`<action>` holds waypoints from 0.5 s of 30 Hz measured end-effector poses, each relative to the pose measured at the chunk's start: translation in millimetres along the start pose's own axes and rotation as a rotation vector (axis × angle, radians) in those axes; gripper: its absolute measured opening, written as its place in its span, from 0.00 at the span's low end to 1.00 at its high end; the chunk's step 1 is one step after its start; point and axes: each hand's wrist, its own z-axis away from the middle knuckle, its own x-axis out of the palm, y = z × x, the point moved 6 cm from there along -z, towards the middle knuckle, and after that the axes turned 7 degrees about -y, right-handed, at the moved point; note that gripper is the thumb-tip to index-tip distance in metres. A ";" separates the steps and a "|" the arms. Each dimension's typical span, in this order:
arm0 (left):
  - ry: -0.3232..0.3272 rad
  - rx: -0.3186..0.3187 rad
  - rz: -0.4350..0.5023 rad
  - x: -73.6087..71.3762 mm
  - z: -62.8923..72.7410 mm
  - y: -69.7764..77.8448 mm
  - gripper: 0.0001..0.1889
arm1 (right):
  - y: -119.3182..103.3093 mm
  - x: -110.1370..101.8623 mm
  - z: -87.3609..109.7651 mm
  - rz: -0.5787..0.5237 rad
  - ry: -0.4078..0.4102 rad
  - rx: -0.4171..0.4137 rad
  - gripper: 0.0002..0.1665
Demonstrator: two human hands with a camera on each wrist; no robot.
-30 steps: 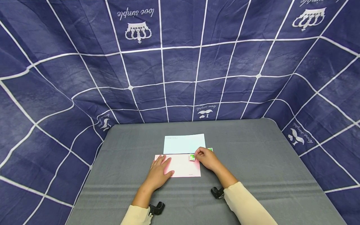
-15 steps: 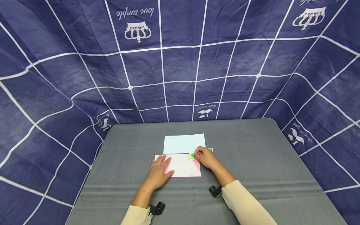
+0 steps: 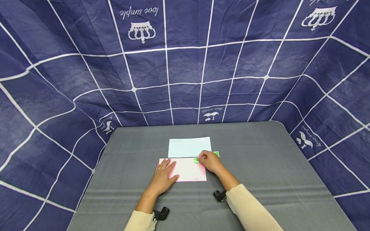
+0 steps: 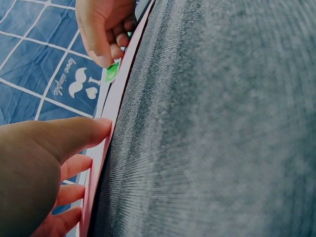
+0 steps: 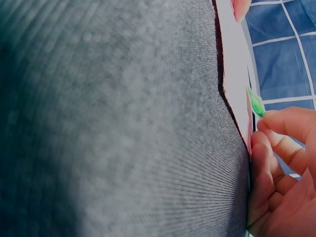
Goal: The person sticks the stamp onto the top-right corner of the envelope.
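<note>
A pink-and-white envelope lies flat on the grey cloth. My left hand rests on its left end with the fingers spread, thumb near the lower edge. Between thumb and forefinger, my right hand pinches a small green stamp with a white border by its right edge, over the envelope's upper right corner. In the right wrist view the stamp stands tilted at the fingertips. The left wrist view also has the stamp at the right hand's fingertips, close over the envelope.
A pale blue envelope lies just behind the pink one, its lower right corner partly behind the right hand. Another green stamp is on the cloth right of it. Grey cloth covers the table; a blue checked curtain encloses the back and sides.
My right hand has shifted slightly left and away from me, bringing the stamp closer to the pink envelope's top edge. The left hand has stayed in place.
</note>
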 end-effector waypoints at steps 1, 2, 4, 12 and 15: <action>-0.001 0.000 0.001 -0.1 -0.1 0.0 0.32 | 0.2 0.3 -0.4 0.003 -0.002 0.002 0.04; 0.000 0.003 0.000 -0.3 0.0 0.1 0.32 | 0.2 0.4 -0.6 0.007 -0.002 0.003 0.04; 0.001 0.005 0.000 -0.5 0.1 -0.1 0.32 | 0.2 0.4 -1.0 0.018 -0.001 0.005 0.04; 0.006 0.008 -0.004 0.9 -0.3 -1.7 0.33 | -1.2 0.0 -1.3 0.040 0.016 0.005 0.05; 0.009 0.011 0.002 0.3 -0.4 -1.5 0.33 | -1.3 0.4 -1.7 0.035 0.015 0.010 0.05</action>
